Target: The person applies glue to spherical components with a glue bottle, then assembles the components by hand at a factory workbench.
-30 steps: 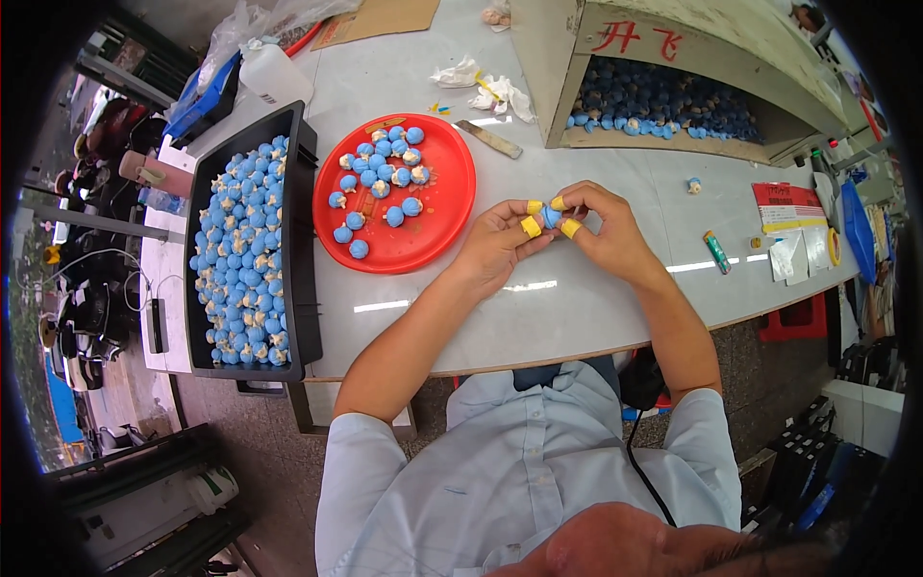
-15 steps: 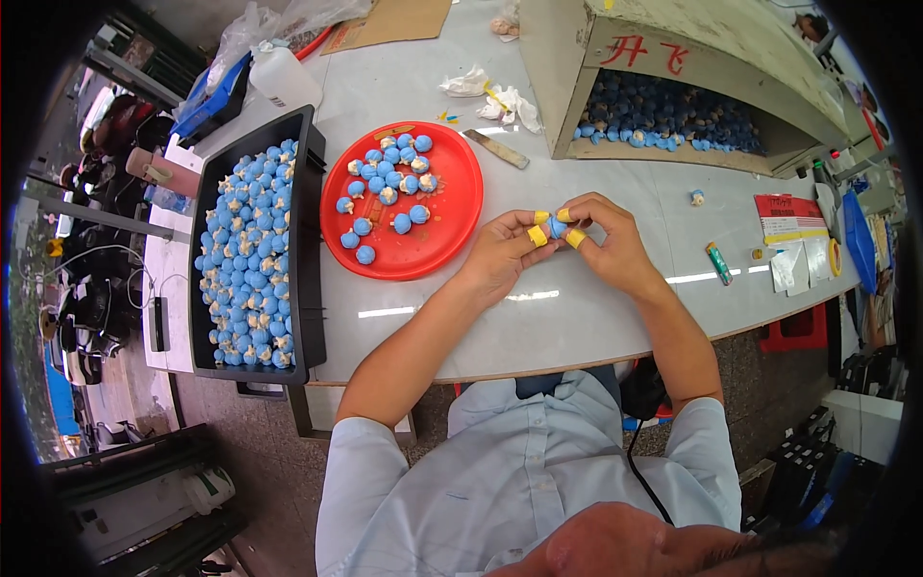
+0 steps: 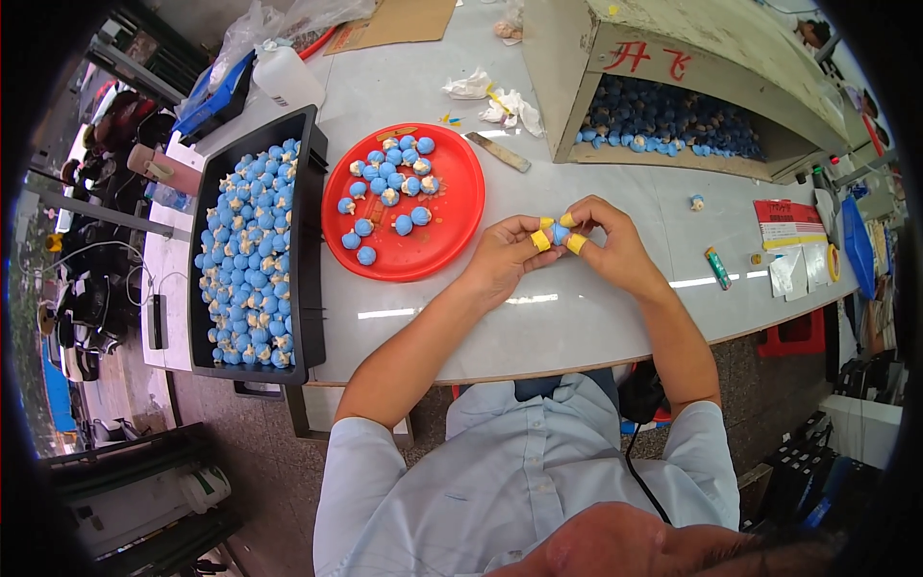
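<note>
Over the grey tabletop (image 3: 423,332), my left hand (image 3: 505,255) and my right hand (image 3: 617,248) meet, both pinching one small blue ball (image 3: 559,234) between thumbs and fingertips. Yellow tape wraps the thumbs and forefingers. Fingers partly cover the ball. To the left of my hands lies a round red tray (image 3: 415,269), with several blue balls (image 3: 388,197) on it, many carrying cream-coloured bits. Further left, a black bin (image 3: 315,231) is heaped with many more such balls (image 3: 252,260).
Behind my hands stands a beige box (image 3: 817,82) with blue balls inside its opening. A flat strip (image 3: 500,152) and crumpled tissues (image 3: 514,111) lie before it. Rightward are a single ball (image 3: 697,203), a green tube (image 3: 717,268) and a yellow tape roll (image 3: 834,262).
The ball has turned slightly between my fingertips and shows a little more. My hands stay in nearly the same place, and the whole view has shifted a touch.
</note>
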`<state>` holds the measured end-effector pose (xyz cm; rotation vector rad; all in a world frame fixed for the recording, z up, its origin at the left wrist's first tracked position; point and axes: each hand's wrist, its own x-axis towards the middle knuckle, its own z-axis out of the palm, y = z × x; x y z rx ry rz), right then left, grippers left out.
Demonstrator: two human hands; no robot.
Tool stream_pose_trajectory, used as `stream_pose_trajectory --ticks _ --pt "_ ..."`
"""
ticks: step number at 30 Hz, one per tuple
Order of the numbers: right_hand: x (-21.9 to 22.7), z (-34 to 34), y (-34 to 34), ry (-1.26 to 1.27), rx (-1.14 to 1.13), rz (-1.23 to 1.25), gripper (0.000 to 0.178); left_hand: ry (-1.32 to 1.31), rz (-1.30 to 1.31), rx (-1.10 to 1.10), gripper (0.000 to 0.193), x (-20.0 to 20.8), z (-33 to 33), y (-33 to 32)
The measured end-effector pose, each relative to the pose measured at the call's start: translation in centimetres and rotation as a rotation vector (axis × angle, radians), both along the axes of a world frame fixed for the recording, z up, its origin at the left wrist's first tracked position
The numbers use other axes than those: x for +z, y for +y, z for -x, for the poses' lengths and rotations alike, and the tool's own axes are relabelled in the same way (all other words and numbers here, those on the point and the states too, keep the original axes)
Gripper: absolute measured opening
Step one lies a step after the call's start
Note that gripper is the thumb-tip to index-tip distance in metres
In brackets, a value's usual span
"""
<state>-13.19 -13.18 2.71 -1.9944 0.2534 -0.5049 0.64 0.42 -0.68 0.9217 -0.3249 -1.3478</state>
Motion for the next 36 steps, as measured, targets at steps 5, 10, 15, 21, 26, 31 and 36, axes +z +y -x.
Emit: stream_pose_trajectory --ticks 5,10,15,21,26,31,36 --pt "-0.5 -0.3 0.4 0.163 -0.042 -0.388 0.018 0.026 -0.056 0.009 0.020 0.7 0.2 -0.1" --pt "-1.8 -0.4 0.4 0.168 -0.105 -0.402 0.017 0.045 -0.171 -0.075 0.027 1.2 0.1 0.1" --pt "-1.3 -0.6 1.3 0.179 -0.076 -0.469 0.019 -0.067 -0.186 -0.032 0.024 0.9 0.3 0.2" --pt "-1.7 -1.1 1.5 0.321 -0.123 -0.709 0.028 -0.081 -0.131 0.011 0.016 0.0 0.6 0.1" --pt "-2.4 -1.2 1.9 0.214 -0.156 -0.738 0.025 -0.109 -0.119 0.018 0.015 -0.2 0.9 -0.1" --pt "-2.0 -1.1 1.9 0.234 -0.140 -0.716 0.024 -0.144 -0.095 0.049 0.016 -0.1 1.1 0.0" --pt "-2.0 -1.0 2.1 0.208 -0.157 -0.728 0.024 -0.151 -0.099 0.050 0.017 -0.1 1.3 -0.3"
